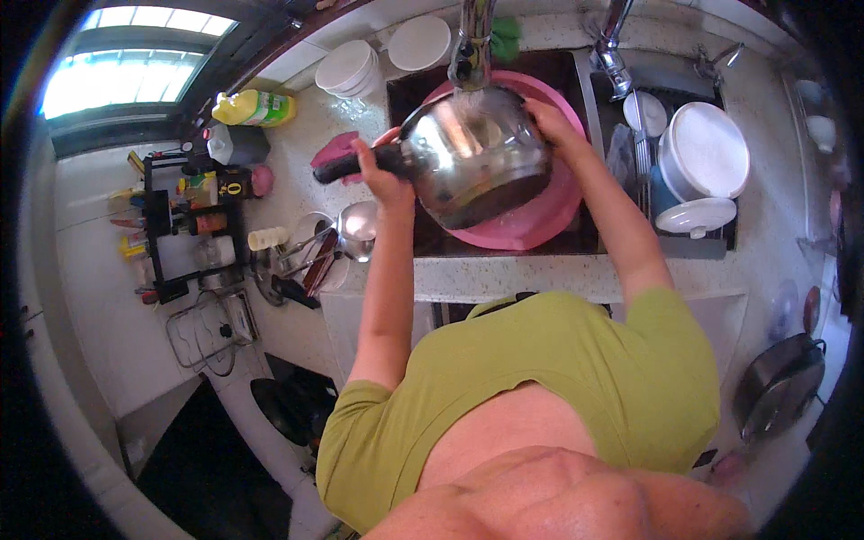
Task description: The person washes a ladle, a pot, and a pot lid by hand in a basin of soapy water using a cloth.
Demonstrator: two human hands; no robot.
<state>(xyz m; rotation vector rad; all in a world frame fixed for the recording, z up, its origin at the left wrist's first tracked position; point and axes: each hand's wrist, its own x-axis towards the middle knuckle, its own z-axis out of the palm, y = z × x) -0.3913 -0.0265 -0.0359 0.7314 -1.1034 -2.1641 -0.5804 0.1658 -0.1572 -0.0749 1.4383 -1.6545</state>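
Note:
A shiny metal pot (479,152) with a black handle (351,167) is held tilted over a pink plastic basin (516,237) in the dark sink (428,236). My left hand (386,174) grips the pot where the handle meets its body. On the far right side of the pot, my right hand (550,121) holds the rim; part of its fingers is hidden. A chrome faucet (472,61) ends right above the pot, and water seems to run onto it. A pink cloth (336,150) lies behind the handle.
Stacked white bowls (347,67), a white plate (420,42) and a yellow bottle (256,108) stand behind and to the left. Metal utensils (317,246) and a ladle (358,229) lie left of the sink. The right basin holds a white pot (705,152) and a lid (696,216).

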